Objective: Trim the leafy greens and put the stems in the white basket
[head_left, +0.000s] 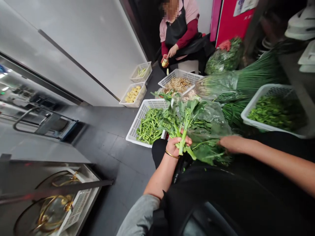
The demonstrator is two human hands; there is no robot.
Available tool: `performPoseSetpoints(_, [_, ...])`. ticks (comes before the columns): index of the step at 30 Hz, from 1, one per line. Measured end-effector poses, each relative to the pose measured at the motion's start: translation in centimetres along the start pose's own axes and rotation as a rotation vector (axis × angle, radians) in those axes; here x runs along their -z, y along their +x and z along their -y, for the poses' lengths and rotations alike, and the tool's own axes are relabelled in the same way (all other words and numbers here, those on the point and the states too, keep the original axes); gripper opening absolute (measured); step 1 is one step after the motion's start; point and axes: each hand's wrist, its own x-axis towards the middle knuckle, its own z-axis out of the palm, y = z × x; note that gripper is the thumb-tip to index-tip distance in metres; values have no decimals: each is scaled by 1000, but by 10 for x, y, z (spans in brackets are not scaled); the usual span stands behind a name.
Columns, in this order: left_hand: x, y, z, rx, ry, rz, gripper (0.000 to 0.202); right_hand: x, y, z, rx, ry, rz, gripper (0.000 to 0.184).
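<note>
My left hand point(177, 144) is closed round the thick stems of a bunch of leafy green stalks point(183, 118), held upright over my lap. My right hand point(227, 143) reaches into a clear plastic bag of the same greens point(209, 131); its fingers are buried among the leaves and hidden. A gold bracelet sits on my left wrist. Just beyond my left hand a white basket point(141, 114) on the floor holds trimmed green stems.
A seated person in a black apron point(178, 29) peels something opposite me. White baskets hold peeled potatoes point(133, 94), pale scraps point(178, 83) and chopped greens point(273, 111). Bundled chives point(246, 78) lie at right. Steel cabinet left, wok station point(49, 203) lower left.
</note>
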Motion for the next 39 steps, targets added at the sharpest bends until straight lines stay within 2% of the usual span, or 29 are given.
performPoseSetpoints(2, [1,0,2,-15,43,29,38,6,13,9,-49,106,140,30])
performPoseSetpoints(4, [-2,1,3,-21,63,63,38,7,31,34,-142,398,330,38])
performPoseSetpoints(5, [-4,0,3,-16,68,77,37,5,40,49,-197,570,374,44])
performPoseSetpoints(7, [-9,-1,3,-11,65,74,38,-3,56,76,-279,815,308,47])
performPoseSetpoints(10, [-17,-4,1,-46,79,-4,39,-19,71,99,-327,930,93,43])
performPoseSetpoints(14, [-27,-2,-2,-151,91,-205,32,-38,76,107,-340,1086,-115,41])
performPoseSetpoints(15, [-28,-2,-3,-167,66,-230,30,-40,75,108,-340,1139,-148,41])
performPoseSetpoints(17, [-28,-1,-4,-142,11,-204,29,-44,71,109,-336,1210,-188,40])
performPoseSetpoints(19, [-26,-1,-3,-79,-28,-133,26,-44,64,109,-340,1259,-152,40])
performPoseSetpoints(21, [-23,-2,1,-55,-45,-77,23,-44,55,108,-377,1348,-33,41])
performPoseSetpoints(23, [-21,-4,4,-84,-20,-40,25,-44,45,109,-420,1446,98,42])
performPoseSetpoints(25, [-21,-7,6,-111,40,-10,28,-45,37,112,-441,1493,152,43])
performPoseSetpoints(28, [-24,-11,5,-173,116,3,31,-43,35,116,-389,1448,111,44])
performPoseSetpoints(30, [-27,-11,3,-255,164,-23,29,-38,43,115,-321,1293,-29,43])
performPoseSetpoints(33, [-31,-8,2,-365,230,-124,26,-30,59,112,-250,944,-242,39])
performPoseSetpoints(36, [-32,-4,1,-422,202,-226,25,-29,55,115,-172,713,-200,34])
performPoseSetpoints(37, [-31,-3,0,-442,169,-260,26,-30,47,118,-71,659,-157,32])
performPoseSetpoints(39, [-25,-2,-4,-436,107,-303,28,-29,27,124,224,555,-69,26])
